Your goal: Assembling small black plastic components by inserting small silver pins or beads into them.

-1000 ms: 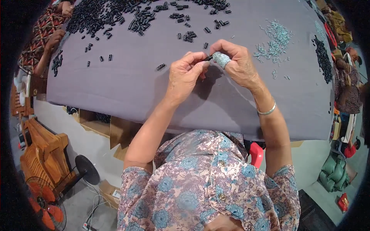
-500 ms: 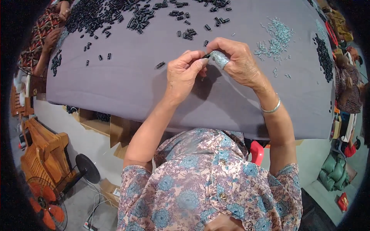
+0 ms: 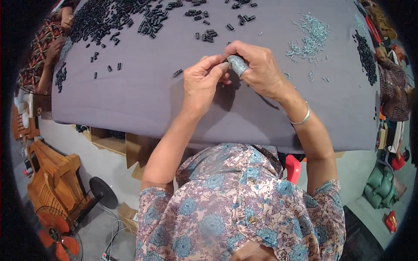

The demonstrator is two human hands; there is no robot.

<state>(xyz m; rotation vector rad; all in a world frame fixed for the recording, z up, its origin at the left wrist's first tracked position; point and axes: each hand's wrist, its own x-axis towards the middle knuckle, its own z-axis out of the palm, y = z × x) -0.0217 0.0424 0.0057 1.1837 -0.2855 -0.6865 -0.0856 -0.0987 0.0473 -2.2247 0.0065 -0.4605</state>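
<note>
My right hand [image 3: 260, 69] grips a small bundle of pale blue-grey pins [image 3: 238, 64] above the grey cloth-covered table [image 3: 143, 108]. My left hand [image 3: 201, 82] pinches at the bundle's left end with thumb and fingers; what sits between those fingertips is too small to tell. One small black tube [image 3: 177, 73] lies on the cloth just left of my left hand. Several more black tubes [image 3: 208, 35] lie just beyond my hands. A loose heap of pale blue-grey pins [image 3: 311, 37] lies to the upper right of my right hand.
A large heap of black tubes [image 3: 109, 17] covers the far left of the table, with another person [image 3: 45, 52] seated there. A second dark pile [image 3: 365, 54] lies at the right edge beside another person [image 3: 394, 85]. An orange fan [image 3: 54, 230] and wooden chair [image 3: 52, 182] stand at lower left.
Both hands stay together on the bundle; they sit slightly higher in the picture than before. My fingers have shifted a little on the bundle.
</note>
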